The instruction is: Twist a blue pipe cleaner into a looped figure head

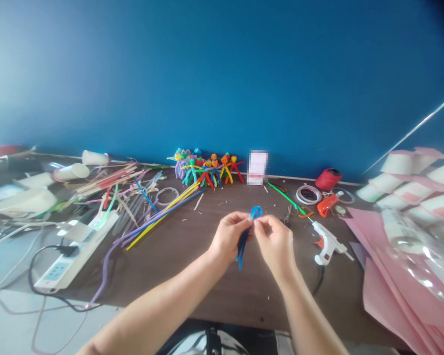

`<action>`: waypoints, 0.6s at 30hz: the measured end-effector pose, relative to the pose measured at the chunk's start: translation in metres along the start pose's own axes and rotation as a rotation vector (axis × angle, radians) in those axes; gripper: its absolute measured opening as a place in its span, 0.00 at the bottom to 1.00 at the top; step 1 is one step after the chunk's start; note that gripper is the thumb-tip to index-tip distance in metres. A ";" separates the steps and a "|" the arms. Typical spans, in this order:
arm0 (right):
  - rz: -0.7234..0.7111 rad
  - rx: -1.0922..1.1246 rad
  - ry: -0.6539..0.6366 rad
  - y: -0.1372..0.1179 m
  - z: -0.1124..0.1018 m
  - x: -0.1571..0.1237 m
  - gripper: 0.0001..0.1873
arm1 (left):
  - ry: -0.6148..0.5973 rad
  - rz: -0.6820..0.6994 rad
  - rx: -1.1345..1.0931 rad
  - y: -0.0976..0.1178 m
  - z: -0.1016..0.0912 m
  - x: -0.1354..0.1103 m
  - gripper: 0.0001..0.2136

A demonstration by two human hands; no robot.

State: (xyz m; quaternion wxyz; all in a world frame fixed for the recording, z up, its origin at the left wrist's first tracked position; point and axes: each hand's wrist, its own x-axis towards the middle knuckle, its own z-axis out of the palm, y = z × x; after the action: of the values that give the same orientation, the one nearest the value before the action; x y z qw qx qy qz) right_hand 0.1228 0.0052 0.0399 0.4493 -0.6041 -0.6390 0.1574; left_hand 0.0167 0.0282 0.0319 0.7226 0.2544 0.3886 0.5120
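Note:
A dark blue pipe cleaner point(243, 244) is bent into a small loop point(256, 212) at the top, and its two ends hang down toward the brown desk point(192, 266). My left hand point(227, 236) pinches the twisted part just under the loop. My right hand point(276, 244) comes in from the other side, its fingertips on the pipe cleaner beside the loop. Both hands are held above the desk, and the fingers hide the point where the strands twist.
Pipe-cleaner figures point(207, 170) stand against the blue wall. Loose yellow and purple pipe cleaners point(159, 222) lie left, near a power strip point(74, 251). A white glue gun point(329, 244), a red spool point(328, 179) and pink paper sheets point(392, 276) lie right.

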 end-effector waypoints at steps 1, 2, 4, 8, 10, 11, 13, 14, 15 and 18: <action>-0.009 -0.018 0.002 0.000 0.001 0.000 0.08 | 0.010 0.014 0.001 -0.001 0.001 0.000 0.13; -0.027 -0.039 0.008 0.000 0.001 -0.001 0.08 | 0.020 0.026 0.003 -0.003 0.001 0.000 0.12; -0.083 -0.094 0.022 0.000 0.002 -0.002 0.08 | 0.035 0.037 0.005 -0.005 0.001 0.001 0.12; -0.187 -0.192 -0.001 0.001 0.001 -0.004 0.10 | 0.025 -0.020 -0.019 -0.006 -0.001 0.003 0.10; -0.183 -0.169 -0.033 0.002 -0.002 -0.003 0.10 | 0.010 -0.069 -0.034 -0.004 -0.003 0.004 0.08; -0.160 -0.122 -0.047 0.003 -0.003 -0.002 0.10 | 0.001 -0.098 -0.038 -0.002 -0.004 0.004 0.07; -0.073 0.034 -0.083 0.006 -0.006 0.002 0.09 | -0.027 -0.167 -0.039 0.002 -0.004 0.004 0.03; -0.012 0.136 -0.114 0.008 -0.007 0.004 0.08 | -0.047 -0.201 -0.041 0.005 -0.004 0.004 0.02; 0.054 0.247 -0.150 0.011 -0.008 0.006 0.08 | -0.071 -0.234 -0.047 0.007 -0.004 0.003 0.01; 0.230 0.586 -0.267 0.018 -0.009 0.011 0.08 | -0.141 -0.300 -0.065 0.013 -0.004 0.001 0.01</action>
State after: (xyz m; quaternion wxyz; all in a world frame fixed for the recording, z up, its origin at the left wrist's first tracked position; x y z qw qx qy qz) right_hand 0.1431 0.0162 0.0356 0.4956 -0.4915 -0.5475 0.4616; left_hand 0.0070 0.0336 0.0389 0.8243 0.2055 0.3538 0.3913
